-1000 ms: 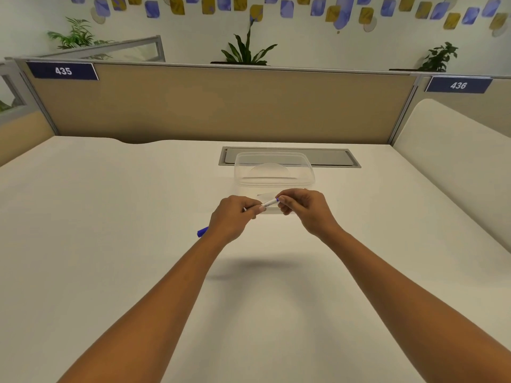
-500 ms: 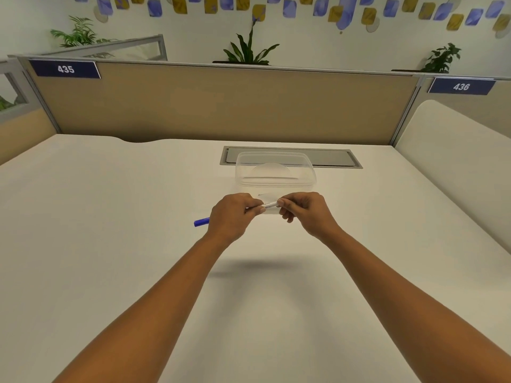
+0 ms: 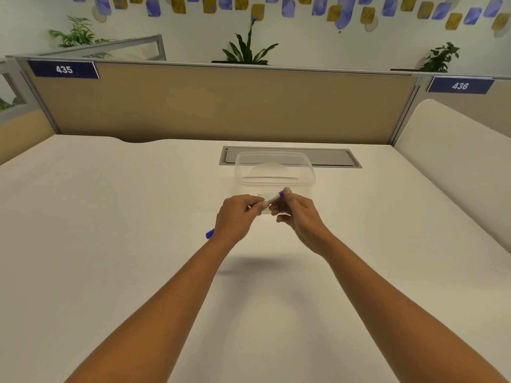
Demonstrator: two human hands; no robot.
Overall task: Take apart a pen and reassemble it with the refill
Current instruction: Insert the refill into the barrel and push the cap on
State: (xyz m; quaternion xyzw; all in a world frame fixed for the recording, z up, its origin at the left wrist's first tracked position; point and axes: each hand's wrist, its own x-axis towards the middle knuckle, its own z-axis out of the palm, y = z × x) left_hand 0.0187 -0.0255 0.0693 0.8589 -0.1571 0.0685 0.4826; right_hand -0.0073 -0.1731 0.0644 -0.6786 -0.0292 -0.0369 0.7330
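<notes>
White desk [image 3: 110, 244] fills frame; clear tub [image 3: 273, 172] just above centre, likely for parts. Left hand [image 3: 237, 217] closed round pen [image 3: 272, 199] barrel, steadying it – blue rear end sticks out lower left of wrist. Right hand [image 3: 298, 214] pinches blue tip end beside left fingers, likely to twist or pull it; parts still joined, judging by alignment

You held pen [image 3: 272, 199]: white barrel, blue ends. Container [image 3: 274, 170] was clear plastic. Desk [image 3: 110, 244] was off-white, partition [image 3: 221, 103] tan, number plates [image 3: 64, 69] navy with white digits, wall shapes [image 3: 258, 11] blue and yellow.
</notes>
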